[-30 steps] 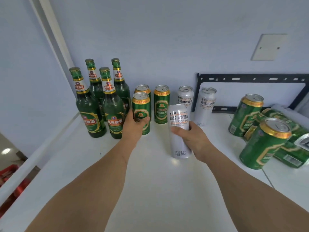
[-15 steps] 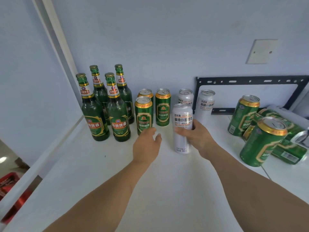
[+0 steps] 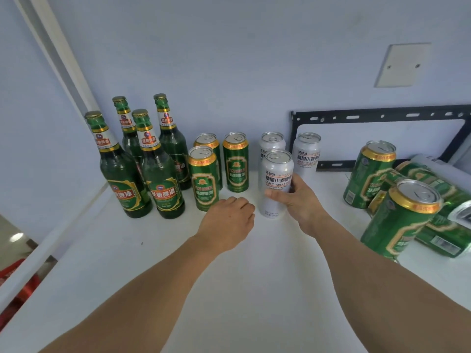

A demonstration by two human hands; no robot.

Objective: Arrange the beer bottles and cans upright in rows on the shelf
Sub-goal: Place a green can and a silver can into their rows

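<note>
Several green beer bottles [image 3: 160, 171] stand upright at the back left of the white shelf [image 3: 229, 289]. To their right stand three green cans [image 3: 204, 178], then two white cans [image 3: 305, 152] at the back. My right hand [image 3: 297, 200] grips a third white can [image 3: 275, 174], upright on the shelf in front of those two. My left hand [image 3: 228, 222] hovers just in front of the nearest green can, fingers loosely curled, holding nothing. At the right, two green cans [image 3: 401, 217] stand upright beside others lying on their sides [image 3: 448, 225].
A black metal bracket [image 3: 382, 117] is fixed to the back wall behind the white cans. A blank wall plate [image 3: 402, 64] sits above it. The shelf's left edge [image 3: 51, 243] drops off to a floor with red crates [image 3: 15, 284].
My right hand has pushed the white can back and set it upright in front of the two rear white cans. My left hand has let go of the green can and drawn back.
</note>
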